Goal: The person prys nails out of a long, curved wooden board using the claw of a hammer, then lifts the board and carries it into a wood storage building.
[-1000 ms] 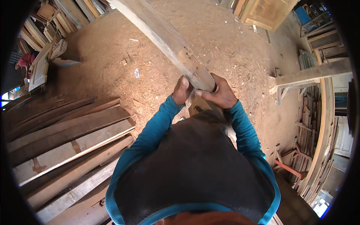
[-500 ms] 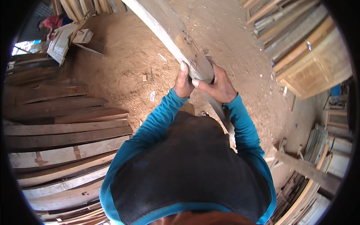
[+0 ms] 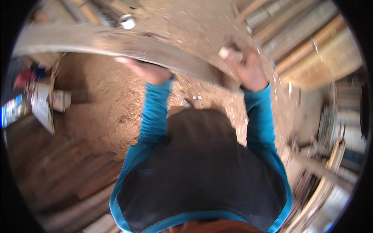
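A long, weathered wooden plank (image 3: 175, 56) stretches across in front of me, from the upper left down toward my right wrist. My left hand (image 3: 151, 73) grips it from the near side, with the thumb along its lower edge and fingertips showing past the far edge. At the plank's right end is my right hand (image 3: 252, 72), its fingers bent and smeared by motion. Whether that hand presses on the plank or is loose beside it, I cannot tell.
Dark boards lie stacked at left (image 3: 77, 171). Timber leans at upper right (image 3: 291, 35), with a panelled wooden door (image 3: 322, 62) beside it. Sawdust covers the floor (image 3: 105, 97). A person in red (image 3: 24, 79) is at far left, near pale panels (image 3: 42, 103).
The plank has swung leftward, its far end now at the upper left. My hands have moved apart, left hand leftward along it, right hand to its end. The view has turned and blurred.
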Available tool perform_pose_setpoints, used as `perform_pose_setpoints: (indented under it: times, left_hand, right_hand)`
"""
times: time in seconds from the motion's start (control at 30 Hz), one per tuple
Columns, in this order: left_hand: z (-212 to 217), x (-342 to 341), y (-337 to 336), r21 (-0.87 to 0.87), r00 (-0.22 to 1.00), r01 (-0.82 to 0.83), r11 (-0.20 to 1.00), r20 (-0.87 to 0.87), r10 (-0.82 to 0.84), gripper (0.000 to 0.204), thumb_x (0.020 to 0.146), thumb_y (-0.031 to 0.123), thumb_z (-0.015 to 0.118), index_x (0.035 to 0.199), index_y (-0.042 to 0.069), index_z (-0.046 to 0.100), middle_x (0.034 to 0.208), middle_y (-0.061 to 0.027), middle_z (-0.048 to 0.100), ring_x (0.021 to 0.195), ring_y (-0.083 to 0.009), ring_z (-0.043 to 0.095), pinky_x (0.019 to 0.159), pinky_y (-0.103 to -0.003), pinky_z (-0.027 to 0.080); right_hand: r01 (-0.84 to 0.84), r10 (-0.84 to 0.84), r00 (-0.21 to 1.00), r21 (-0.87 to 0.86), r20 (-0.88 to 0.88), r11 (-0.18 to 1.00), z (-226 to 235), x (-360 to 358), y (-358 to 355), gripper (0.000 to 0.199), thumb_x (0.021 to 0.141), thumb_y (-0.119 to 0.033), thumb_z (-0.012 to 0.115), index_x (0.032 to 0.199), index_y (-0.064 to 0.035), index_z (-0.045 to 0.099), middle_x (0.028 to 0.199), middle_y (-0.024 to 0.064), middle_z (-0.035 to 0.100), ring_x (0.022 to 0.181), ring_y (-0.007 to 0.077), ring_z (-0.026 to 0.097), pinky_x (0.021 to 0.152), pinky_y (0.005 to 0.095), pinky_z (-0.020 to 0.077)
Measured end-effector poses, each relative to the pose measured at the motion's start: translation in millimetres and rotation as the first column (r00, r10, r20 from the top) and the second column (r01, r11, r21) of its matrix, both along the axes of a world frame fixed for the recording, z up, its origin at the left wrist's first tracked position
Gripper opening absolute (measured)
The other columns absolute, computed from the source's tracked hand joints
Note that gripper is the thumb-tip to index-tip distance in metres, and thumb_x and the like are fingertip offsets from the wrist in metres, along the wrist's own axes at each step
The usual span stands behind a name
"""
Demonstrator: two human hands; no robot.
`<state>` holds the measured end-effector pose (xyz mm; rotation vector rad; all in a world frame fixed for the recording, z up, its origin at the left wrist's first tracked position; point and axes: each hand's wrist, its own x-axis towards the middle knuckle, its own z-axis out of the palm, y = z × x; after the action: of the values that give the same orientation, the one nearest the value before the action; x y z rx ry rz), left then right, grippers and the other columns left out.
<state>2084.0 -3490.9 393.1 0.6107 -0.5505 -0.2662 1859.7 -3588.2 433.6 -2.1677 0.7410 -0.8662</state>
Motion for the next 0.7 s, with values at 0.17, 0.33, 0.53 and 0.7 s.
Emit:
perform_pose_setpoints:
  times: [0.17,0.33,0.53,0.7]
  left_hand:
    - [-13,181,-68,-0.299,0.911,0.402,0.865,0.034,-0.412,0.107,0.072,0.097,0.034,0.115,0.003,0.057,0.099,-0.0145,0.060,0.084,-0.0284,0.061,0.077,-0.045,0.052]
    - [-28,287,-140,-0.237,0.934,0.356,0.904,0.070,-0.350,0.111,0.069,0.097,0.040,0.119,-0.001,0.055,0.099,-0.0141,0.060,0.084,-0.0296,0.060,0.079,-0.048,0.050]
    - [-32,405,-268,-0.260,0.942,0.310,0.914,0.212,-0.259,0.115,0.070,0.094,0.043,0.132,-0.003,0.053,0.103,-0.0142,0.060,0.094,-0.0322,0.056,0.089,-0.052,0.045]
    - [-20,479,-348,-0.262,0.954,0.147,0.954,0.293,-0.067,0.112,0.074,0.087,0.053,0.141,-0.002,0.045,0.099,-0.0116,0.056,0.093,-0.0269,0.053,0.083,-0.042,0.044]
  right_hand:
    - [0.447,-0.399,0.889,0.241,-0.225,0.861,-52,-59,-101,0.072,0.096,-0.060,0.045,0.127,0.0038,0.060,0.109,0.0262,0.068,0.101,0.0306,0.066,0.090,0.0433,0.0532]
    - [0.706,-0.562,0.707,0.382,-0.428,0.597,-139,-84,-126,0.071,0.096,-0.066,0.048,0.095,0.0026,0.066,0.080,0.0128,0.068,0.073,0.0198,0.065,0.066,0.0324,0.0494]
    - [0.618,-0.425,0.784,0.516,-0.452,0.593,-180,50,-301,0.067,0.095,-0.065,0.051,0.095,0.0011,0.063,0.082,0.0097,0.065,0.076,0.0184,0.063,0.070,0.0312,0.0483]
    - [0.319,-0.145,0.901,0.398,-0.409,0.860,-133,221,-471,0.060,0.100,-0.054,0.050,0.090,0.0035,0.061,0.077,0.0126,0.062,0.076,0.0219,0.060,0.075,0.0338,0.0480]
